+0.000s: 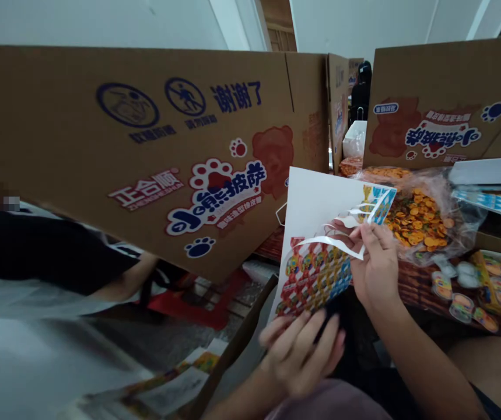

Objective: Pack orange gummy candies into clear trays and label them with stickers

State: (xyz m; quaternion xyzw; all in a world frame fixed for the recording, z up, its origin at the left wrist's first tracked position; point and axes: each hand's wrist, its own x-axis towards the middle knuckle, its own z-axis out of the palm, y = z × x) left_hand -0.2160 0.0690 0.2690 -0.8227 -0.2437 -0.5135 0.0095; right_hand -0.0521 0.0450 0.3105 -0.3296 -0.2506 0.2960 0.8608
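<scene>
A sheet of printed candy-shaped stickers (pixel 307 274) is tilted up in front of me; its upper left part is plain white and its lower part red, yellow and blue. My left hand (pixel 300 353) is at its bottom edge, fingers curled against it, slightly blurred. My right hand (pixel 377 262) is closed, thumb and fingers pinching a white cut-out offcut strip (pixel 326 240) that curls away from the face of the sheet. Blue and yellow print shows at the upper right corner, past the right fingertips.
A large cardboard box (pixel 145 146) stands at left, another box (pixel 447 105) at back right. A clear plastic bag of orange pieces (pixel 425 219) lies beyond my right hand. Small round packs (pixel 462 306) lie near a yellow tray (pixel 480 274). A person's arm (pixel 132 280) shows at left.
</scene>
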